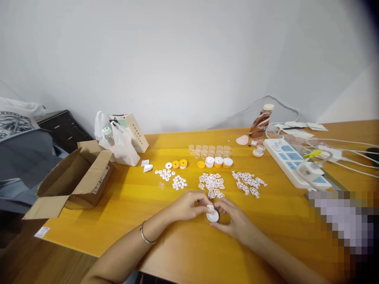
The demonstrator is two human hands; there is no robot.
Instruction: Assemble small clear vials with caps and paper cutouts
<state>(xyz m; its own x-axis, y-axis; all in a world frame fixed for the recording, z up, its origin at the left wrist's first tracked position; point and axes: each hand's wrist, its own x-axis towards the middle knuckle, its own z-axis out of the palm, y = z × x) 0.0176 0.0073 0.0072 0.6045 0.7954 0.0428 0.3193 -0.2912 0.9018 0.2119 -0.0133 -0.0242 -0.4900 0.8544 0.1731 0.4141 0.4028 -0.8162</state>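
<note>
- The left hand [189, 206] pinches a small pierced white piece [210, 207] between thumb and fingertips, near the table's near edge.
- The right hand [237, 223] grips a smooth, round white disc [212, 217] at its rim, thumb and fingers curved; the pierced piece is against the disc's upper part.
- Flat, white openwork parts [211, 181] lie in a loose pile beyond the hands.
- Short, transparent cylinders [211, 150] stand in rows toward the table's far edge; shallow white and orange round parts [218, 161] form a line before them.
- The table [177, 252] has a glossy, yellow-brown wood-grain top.
- A corrugated cardboard box [97, 173] sits open at the left edge.
- A plain grey wall [177, 59] backs the far edge.
</note>
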